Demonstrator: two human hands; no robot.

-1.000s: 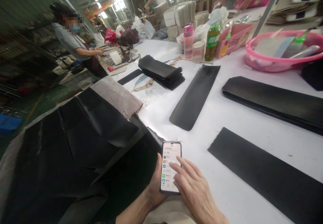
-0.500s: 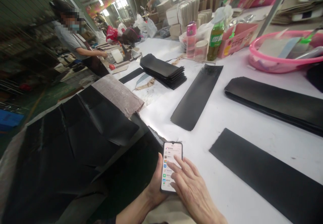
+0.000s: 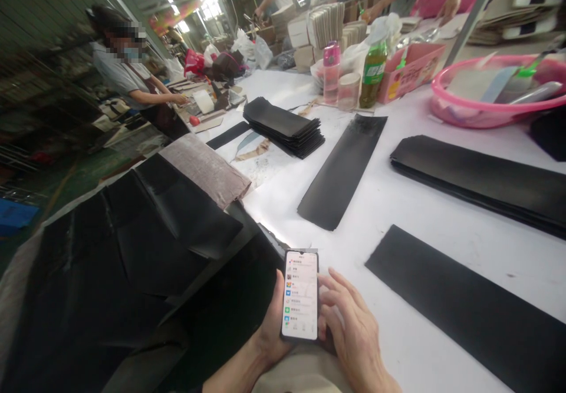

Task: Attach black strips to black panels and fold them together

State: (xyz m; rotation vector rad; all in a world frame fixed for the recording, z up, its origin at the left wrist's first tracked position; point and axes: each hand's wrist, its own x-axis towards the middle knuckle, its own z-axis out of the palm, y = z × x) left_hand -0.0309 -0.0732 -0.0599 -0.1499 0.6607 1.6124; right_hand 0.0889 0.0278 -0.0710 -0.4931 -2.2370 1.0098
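Note:
A smartphone (image 3: 301, 295) with a lit screen showing a list with small coloured icons is upright in my left hand (image 3: 275, 316). The left thumb lies along its left edge, and the other fingers are hidden behind it. My right hand (image 3: 354, 322) is at the phone's right edge, fingers bent and apart, off the screen; whether the fingertips touch the edge I cannot tell. To the right lies a flat black strip (image 3: 464, 304) on the white table (image 3: 424, 233). Another black strip (image 3: 345, 172) lies beyond the phone.
Black pieces are stacked at the back (image 3: 283, 121) and right (image 3: 481, 174). Large black panels (image 3: 119, 239) drape at the left. A pink basin (image 3: 490, 113), green bottle (image 3: 374, 77) and pink box (image 3: 415, 71) stand farther off. A masked co-worker (image 3: 132, 80) stands back left; other people work behind.
My right hand has moved off the phone's screen to its right edge. The left hand keeps its hold on the phone. The view has shifted slightly.

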